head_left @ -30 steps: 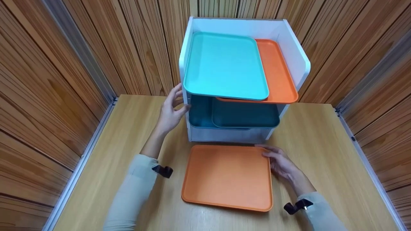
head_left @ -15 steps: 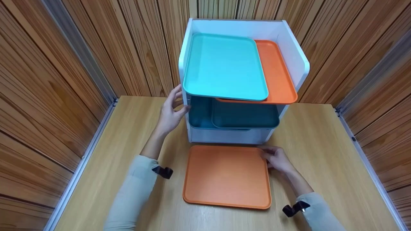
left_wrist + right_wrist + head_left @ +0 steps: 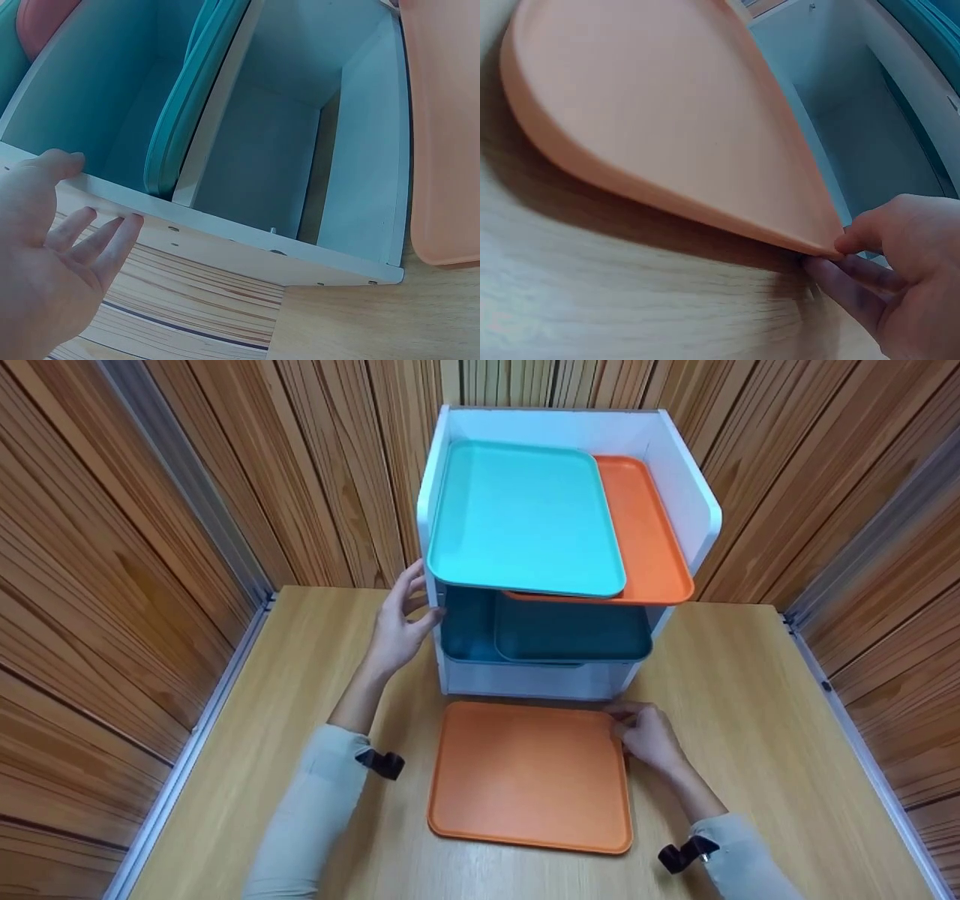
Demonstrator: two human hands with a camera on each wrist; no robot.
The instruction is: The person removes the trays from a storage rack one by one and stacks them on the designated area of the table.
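Observation:
An orange tray (image 3: 529,780) lies in front of a white shelf unit (image 3: 536,681). At its far right corner my right hand (image 3: 651,735) pinches the rim; in the right wrist view the thumb is above it and fingers are underneath. My left hand (image 3: 399,622) grips the unit's left side panel (image 3: 217,225), thumb at the front edge and fingers along the outside. A turquoise tray (image 3: 525,517) partly covers a second orange tray (image 3: 652,525) on the top shelf. Two overlapping dark teal trays, the front one (image 3: 574,630) further right, sit on the shelf below.
The unit stands on a light wooden table (image 3: 750,720) against a wood-panelled wall (image 3: 337,457). Metal strips (image 3: 202,720) edge the table at both sides. In the left wrist view, the unit's lowest compartment (image 3: 262,150) shows bare inner walls.
The right hand has shifted slightly left, and the orange tray in front has slid a little left with it. My left hand stays on the side panel. Trays on the shelves have not moved.

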